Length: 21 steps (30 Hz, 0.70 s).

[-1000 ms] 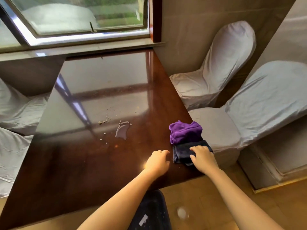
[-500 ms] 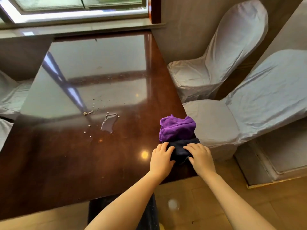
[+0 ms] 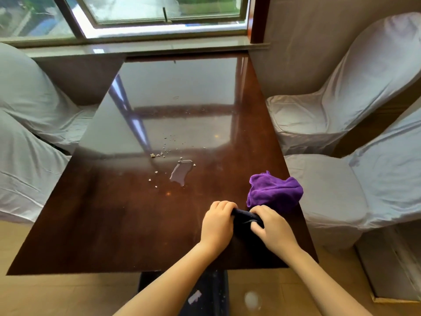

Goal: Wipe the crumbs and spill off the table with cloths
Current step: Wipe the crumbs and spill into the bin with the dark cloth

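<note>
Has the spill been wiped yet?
No, the spill sits untouched mid-table while both hands grip the dark cloth.

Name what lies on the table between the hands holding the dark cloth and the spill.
In the head view, only bare glossy table lies between the hands on the dark cloth and the spill. The purple cloth sits off to the right.

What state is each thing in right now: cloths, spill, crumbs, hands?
dark cloth: bunched, gripped by both hands
purple cloth: crumpled on the table, untouched
spill: unwiped puddle
crumbs: scattered, unwiped
left hand: closed on dark cloth
right hand: closed on dark cloth
</note>
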Tool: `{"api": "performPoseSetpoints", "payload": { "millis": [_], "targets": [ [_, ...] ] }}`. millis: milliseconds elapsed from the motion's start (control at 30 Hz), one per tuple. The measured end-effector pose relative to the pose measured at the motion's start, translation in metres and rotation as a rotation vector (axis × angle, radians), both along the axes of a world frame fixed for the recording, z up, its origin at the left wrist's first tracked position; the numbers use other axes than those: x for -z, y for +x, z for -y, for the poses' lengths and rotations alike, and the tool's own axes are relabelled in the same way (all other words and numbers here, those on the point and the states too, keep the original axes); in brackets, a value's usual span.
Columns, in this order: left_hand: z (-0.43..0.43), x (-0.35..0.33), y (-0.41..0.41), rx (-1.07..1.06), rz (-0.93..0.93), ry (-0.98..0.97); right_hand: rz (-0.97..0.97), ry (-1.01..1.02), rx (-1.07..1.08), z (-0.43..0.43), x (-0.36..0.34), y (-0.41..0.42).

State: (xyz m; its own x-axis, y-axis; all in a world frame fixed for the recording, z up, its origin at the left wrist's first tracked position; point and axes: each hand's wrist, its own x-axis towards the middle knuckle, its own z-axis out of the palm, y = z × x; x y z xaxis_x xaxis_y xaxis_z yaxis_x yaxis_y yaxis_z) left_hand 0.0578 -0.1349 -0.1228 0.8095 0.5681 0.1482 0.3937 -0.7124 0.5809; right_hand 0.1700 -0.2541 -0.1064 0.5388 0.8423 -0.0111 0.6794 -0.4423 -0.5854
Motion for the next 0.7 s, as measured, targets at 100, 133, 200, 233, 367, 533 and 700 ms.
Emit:
{"api": "performPoseSetpoints", "payload": {
  "millis": [100,133,200,233,367,533,700],
  "targets": [
    [-0.033,-0.015,-0.006,-0.053,0.013,0.039,-0.005,0.065,0.019,-0.034,-0.01,-0.005],
    [-0.046,-0.02,-0.004,-0.059,0.009,0.048,0.005,0.083,0.035,-0.047,-0.013,-0.004],
    [-0.071,-0.028,0.008,-0.065,0.005,0.057,0.043,0.105,0.075,-0.072,-0.019,0.001],
    [-0.083,-0.031,0.016,-0.067,0.005,0.061,0.065,0.109,0.098,-0.083,-0.021,0.004],
    [-0.125,-0.027,0.052,-0.043,-0.031,0.113,0.18,0.081,0.223,-0.122,-0.019,0.019],
    [-0.152,0.005,0.072,0.113,-0.221,0.12,0.229,-0.167,0.272,-0.141,0.016,0.016],
    [-0.192,0.011,0.011,-0.041,0.006,0.04,0.422,-0.107,0.033,-0.143,0.04,0.01]
  ]
}}
